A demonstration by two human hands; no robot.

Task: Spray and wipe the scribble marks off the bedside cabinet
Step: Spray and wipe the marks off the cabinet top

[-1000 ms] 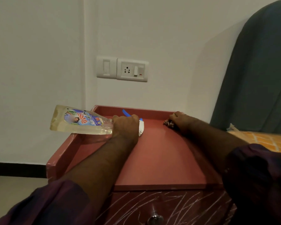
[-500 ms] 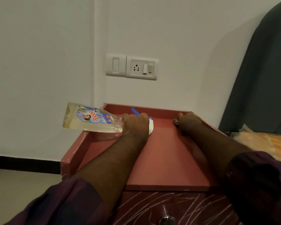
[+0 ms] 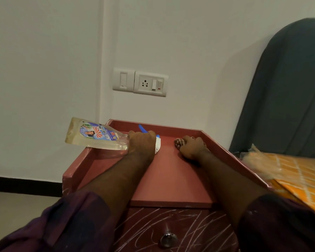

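Your L hand (image 3: 141,142) grips the spray bottle (image 3: 96,135) by its neck, R hand (image 3: 191,148) clutches the cloth (image 3: 179,142) on the cabinet (image 3: 171,179) top. Scribbles (image 3: 195,224) are on the drawer front (image 3: 213,239): aim nozzle (image 3: 158,144) there, then wipe firmly.

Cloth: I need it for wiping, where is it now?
Head view: the cloth is gripped by the right hand at the back right of the cabinet top, just right of the spray bottle in the left hand.

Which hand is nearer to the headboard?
Right. The right hand grips a cloth by the cabinet's bed-side rim, nearest the headboard; the left hand holds the bottle farther left.
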